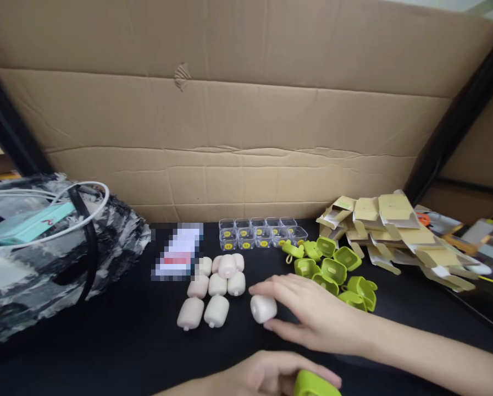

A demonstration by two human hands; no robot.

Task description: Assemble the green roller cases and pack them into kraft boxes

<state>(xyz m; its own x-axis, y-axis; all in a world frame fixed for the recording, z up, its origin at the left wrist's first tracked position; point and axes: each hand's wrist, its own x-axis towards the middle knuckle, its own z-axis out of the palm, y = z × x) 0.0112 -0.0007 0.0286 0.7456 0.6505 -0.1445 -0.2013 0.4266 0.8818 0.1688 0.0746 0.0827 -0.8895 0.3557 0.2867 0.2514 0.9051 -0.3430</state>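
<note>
My right hand [312,316] reaches in from the right and closes thumb and fingers on a pale pink-white rounded case [263,308] lying on the black table [106,341]. Several more of these pale cases [215,286] sit in a cluster just to its left. At the bottom edge my left hand [262,377] is curled round a lime green cover [314,385], only partly in view. A heap of the same green covers [332,269] lies behind my right hand.
A row of small clear boxes with yellow stickers [258,234] stands at the back by the cardboard wall [246,137]. Flat tan cartons [394,231] are piled at the right. A crumpled plastic bag with a white cable [52,242] fills the left.
</note>
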